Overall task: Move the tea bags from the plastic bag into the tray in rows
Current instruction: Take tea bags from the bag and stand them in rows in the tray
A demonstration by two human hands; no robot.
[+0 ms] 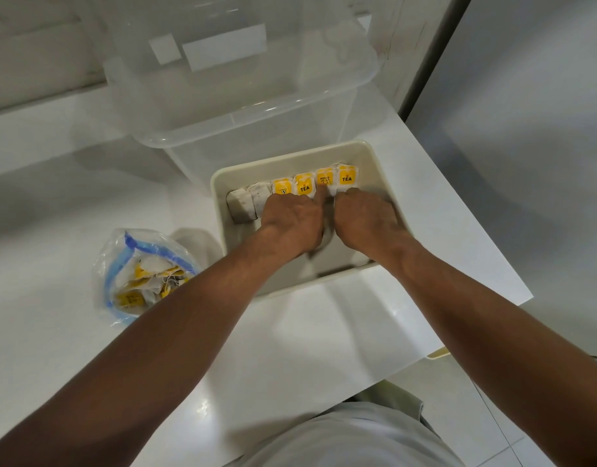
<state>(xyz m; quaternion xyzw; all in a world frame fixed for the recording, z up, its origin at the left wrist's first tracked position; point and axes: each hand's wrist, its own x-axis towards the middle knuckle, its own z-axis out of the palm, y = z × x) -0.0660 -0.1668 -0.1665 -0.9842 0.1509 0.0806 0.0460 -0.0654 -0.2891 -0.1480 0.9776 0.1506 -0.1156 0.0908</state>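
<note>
Forearms [189, 332] reach into the tray [290, 156]; my left hand [290, 220] presses tea bags [346, 178], index straight; right hand [364, 217], grip I cannot tell.

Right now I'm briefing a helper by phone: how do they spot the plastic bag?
Start at the cream tray on the counter. The plastic bag lies left of it. It's crumpled, with a blue strip, unlike the rigid clear tub.

Glossy white counter [88, 203], matt plastic tray [379, 163], clear crinkly plastic bag [112, 261], paper tea bags [304, 188]
</note>
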